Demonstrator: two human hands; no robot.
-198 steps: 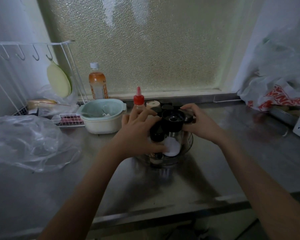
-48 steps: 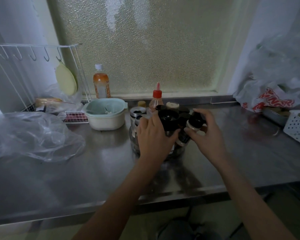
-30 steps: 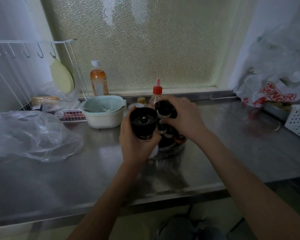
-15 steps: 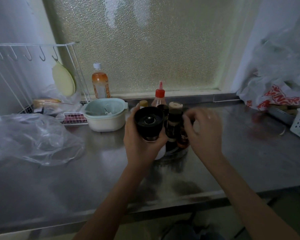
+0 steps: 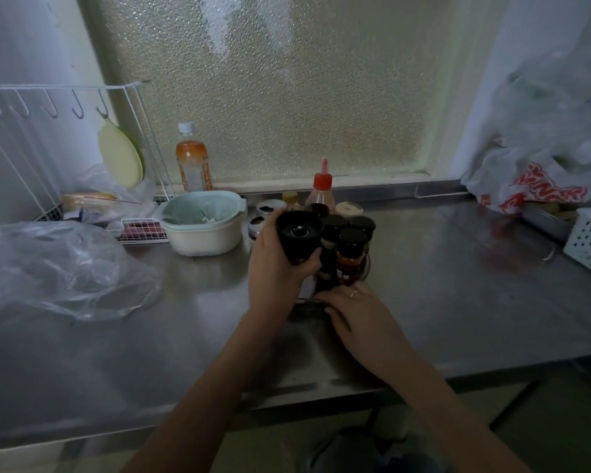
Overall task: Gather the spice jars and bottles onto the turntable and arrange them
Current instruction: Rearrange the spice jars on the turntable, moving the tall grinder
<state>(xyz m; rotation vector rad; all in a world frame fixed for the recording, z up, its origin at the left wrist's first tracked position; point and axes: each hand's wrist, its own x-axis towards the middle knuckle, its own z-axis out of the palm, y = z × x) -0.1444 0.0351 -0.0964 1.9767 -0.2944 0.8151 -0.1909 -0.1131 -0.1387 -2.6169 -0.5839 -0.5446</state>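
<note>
The left hand (image 5: 273, 264) is clamped around a black-topped grinder (image 5: 299, 235) beside the jars on the turntable (image 5: 364, 273), while the right hand (image 5: 359, 319) lies flat, fingers apart, at its near rim.

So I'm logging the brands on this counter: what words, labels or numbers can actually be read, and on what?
Nothing reads cleanly.
Plastic bag: large red letters, creased, not legible.
Orange drink bottle: label print, too blurred.
Spice jar with orange contents on the turntable: white label marks, too small.
Black grinder in the left hand: no text visible.
</note>
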